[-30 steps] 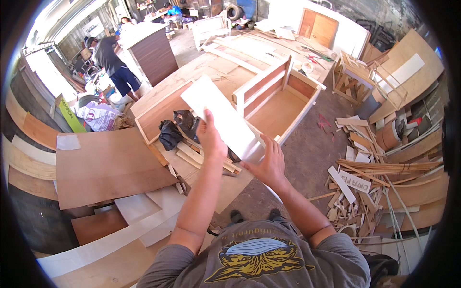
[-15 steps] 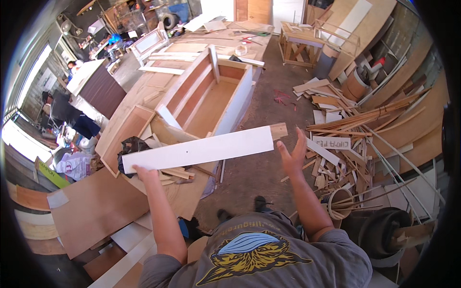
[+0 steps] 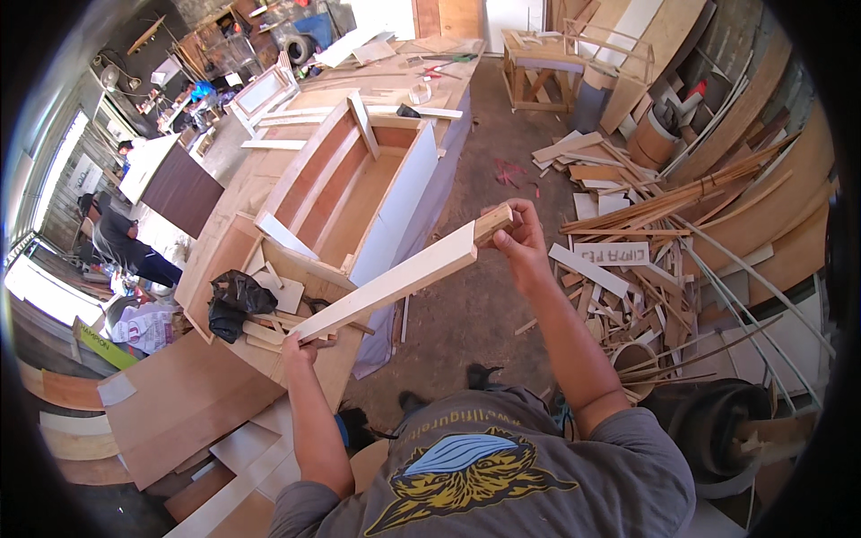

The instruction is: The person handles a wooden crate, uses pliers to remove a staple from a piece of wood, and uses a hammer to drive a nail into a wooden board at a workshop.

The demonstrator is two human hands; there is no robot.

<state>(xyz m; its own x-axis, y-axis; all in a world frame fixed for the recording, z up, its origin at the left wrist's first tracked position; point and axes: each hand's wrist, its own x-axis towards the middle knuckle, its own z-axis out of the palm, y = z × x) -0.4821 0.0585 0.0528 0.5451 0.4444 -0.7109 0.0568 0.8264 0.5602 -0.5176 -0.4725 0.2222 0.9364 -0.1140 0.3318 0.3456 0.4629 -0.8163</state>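
Note:
A long narrow wooden board [image 3: 395, 282] with a pale face is held up at a slant, its bare-wood end raised at the right. My left hand [image 3: 299, 348] grips its lower left end. Around the upper right end, my right hand [image 3: 523, 244] has its fingers closed. Just beyond the board, an open wooden cabinet frame [image 3: 381, 193] with a white side lies on the workbench [image 3: 345, 366]. Close to my left hand are a black plastic bag [image 3: 240, 300] and several wood offcuts.
To the right, a heap of wood scraps [image 3: 619, 314] covers the floor, with long thin strips and leaning sheets behind it. A large brown panel [image 3: 193, 403] lies at lower left. Another person [image 3: 117, 233] is at the far left. A small wooden table [image 3: 538, 72] stands at the back.
My right hand, earlier open and apart from the board, now grips its right end. The board has turned from its broad white face toward its edge, and tilts more steeply.

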